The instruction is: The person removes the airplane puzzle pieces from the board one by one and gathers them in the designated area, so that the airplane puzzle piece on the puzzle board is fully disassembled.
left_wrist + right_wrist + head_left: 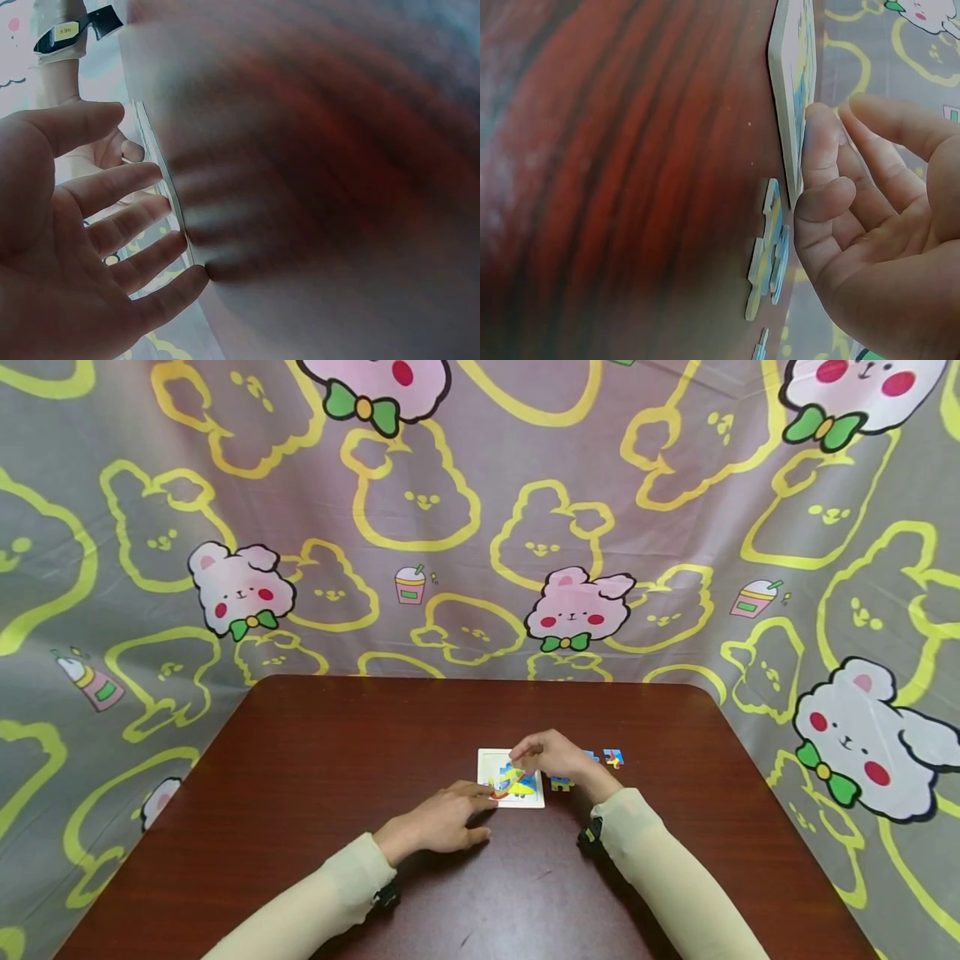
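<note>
A small white-edged puzzle board (483, 764) with a partly filled blue and yellow picture (527, 783) lies on the table. My left hand (447, 817) reaches its left side with fingers spread; in the left wrist view, the fingertips (196, 274) meet the board's edge (174, 196). Above the board's right part is my right hand (558, 758), its fingers bent and the thumb close to them. Whether a piece sits between those fingertips is hidden. In the right wrist view, the bent fingers (821, 142) are beside the board's edge (782, 90).
Loose jigsaw pieces (761, 274) lie right of the board, partly behind the right hand in the head view. Another piece (613, 758) sits farther right. The brown table (360, 727) is bordered by a patterned cloth (480, 560) at the back and sides.
</note>
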{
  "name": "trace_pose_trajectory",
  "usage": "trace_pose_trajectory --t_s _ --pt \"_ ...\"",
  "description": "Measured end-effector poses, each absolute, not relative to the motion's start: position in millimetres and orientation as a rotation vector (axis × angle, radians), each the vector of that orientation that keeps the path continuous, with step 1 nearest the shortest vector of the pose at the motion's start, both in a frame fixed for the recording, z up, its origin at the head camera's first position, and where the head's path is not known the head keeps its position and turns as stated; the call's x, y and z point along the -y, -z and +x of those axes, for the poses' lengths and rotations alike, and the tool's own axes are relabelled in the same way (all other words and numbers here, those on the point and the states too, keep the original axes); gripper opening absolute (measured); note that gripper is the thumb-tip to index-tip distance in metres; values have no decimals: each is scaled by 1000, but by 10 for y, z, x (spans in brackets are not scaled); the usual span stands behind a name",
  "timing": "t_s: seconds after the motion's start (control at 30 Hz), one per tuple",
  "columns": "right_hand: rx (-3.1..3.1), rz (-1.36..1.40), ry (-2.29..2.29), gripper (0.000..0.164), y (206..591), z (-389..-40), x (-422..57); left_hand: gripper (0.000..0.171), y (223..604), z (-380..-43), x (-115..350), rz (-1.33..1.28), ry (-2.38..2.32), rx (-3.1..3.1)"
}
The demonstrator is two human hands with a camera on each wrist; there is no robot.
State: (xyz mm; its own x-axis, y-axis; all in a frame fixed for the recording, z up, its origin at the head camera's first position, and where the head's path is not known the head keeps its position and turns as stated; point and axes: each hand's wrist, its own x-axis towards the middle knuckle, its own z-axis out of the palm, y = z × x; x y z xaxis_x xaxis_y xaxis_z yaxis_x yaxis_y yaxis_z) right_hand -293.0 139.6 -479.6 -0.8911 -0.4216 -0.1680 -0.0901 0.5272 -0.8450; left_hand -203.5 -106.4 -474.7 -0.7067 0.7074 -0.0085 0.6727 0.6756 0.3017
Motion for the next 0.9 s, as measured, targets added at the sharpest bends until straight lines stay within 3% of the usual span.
trace_pose_trajectory --t_s 0.9 --pt "-2462 -395 1286 16 4742 -2928 -1263 48 4706 -2024 1055 1135 -422 -2753"
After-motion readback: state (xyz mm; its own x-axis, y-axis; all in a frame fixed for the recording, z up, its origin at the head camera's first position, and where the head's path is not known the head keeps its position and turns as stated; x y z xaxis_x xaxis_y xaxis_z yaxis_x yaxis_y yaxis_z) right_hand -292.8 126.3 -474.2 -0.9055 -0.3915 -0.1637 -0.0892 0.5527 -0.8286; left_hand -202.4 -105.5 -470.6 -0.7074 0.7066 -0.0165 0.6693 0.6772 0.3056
